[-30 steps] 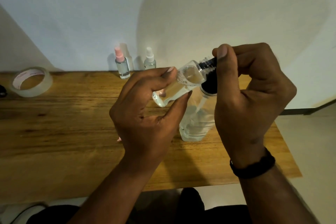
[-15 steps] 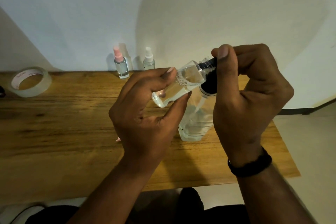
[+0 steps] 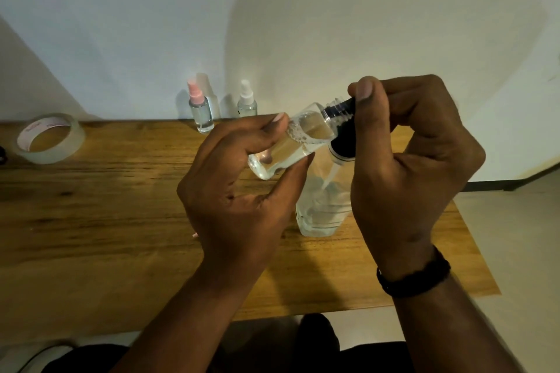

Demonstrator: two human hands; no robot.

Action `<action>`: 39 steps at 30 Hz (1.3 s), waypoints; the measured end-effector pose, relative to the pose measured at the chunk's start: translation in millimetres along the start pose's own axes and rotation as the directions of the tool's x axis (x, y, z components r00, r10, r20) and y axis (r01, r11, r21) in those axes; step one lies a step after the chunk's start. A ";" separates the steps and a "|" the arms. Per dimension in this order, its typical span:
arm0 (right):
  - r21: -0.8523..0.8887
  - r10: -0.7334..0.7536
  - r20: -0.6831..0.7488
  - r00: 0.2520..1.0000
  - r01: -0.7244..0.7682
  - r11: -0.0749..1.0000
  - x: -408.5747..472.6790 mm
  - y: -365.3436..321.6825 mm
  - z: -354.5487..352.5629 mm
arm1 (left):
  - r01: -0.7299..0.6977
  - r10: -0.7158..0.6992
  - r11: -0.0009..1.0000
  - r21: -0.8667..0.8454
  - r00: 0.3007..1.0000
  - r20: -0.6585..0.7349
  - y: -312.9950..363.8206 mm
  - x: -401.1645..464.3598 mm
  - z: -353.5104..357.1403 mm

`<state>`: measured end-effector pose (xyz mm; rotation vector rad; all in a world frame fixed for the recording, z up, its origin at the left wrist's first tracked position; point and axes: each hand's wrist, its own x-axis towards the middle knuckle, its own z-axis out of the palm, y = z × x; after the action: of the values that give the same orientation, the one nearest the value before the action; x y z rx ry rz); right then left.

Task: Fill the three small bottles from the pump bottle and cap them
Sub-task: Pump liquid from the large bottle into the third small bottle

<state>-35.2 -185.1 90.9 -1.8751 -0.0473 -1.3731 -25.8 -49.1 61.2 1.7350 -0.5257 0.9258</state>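
Note:
My left hand grips a small clear bottle, tilted with its threaded neck toward the right and partly full of bubbly clear liquid. Its open mouth meets the black pump head of the large clear pump bottle, which stands on the wooden table. My right hand curls over that pump head, thumb on top. Two capped small bottles stand at the table's back edge by the wall: one with a pink sprayer, one with a white sprayer.
A roll of clear tape lies at the table's back left. A small pink piece peeks out from under my left wrist. The white wall runs close behind the table; the floor drops off past the right edge.
The liquid in the tilted small bottle has risen a little and shows more bubbles. Both hands keep nearly the same place.

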 end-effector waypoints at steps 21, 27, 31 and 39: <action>0.022 0.028 -0.013 1.000 -0.028 0.999 -3.8 5.7 2.0 | 0.020 -0.020 1.000 0.006 1.000 0.015 0.3 -3.7 1.2; 0.006 -0.007 -0.022 1.000 0.007 1.000 0.3 2.5 0.5 | -0.003 0.003 1.000 -0.006 1.000 -0.003 2.1 -0.6 1.0; 0.016 0.019 -0.021 1.000 -0.019 1.000 -5.2 5.5 1.7 | 0.004 -0.004 1.000 0.004 1.000 0.015 0.3 -3.5 0.6; 0.001 0.011 -0.016 1.000 -0.011 1.000 1.3 2.0 -1.1 | -0.015 0.015 1.000 0.008 1.000 0.001 1.8 -0.9 1.1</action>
<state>-34.6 -187.7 90.9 -1.8608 -0.0289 -1.3803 -27.2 -50.9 61.4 1.7409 -0.5374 0.9385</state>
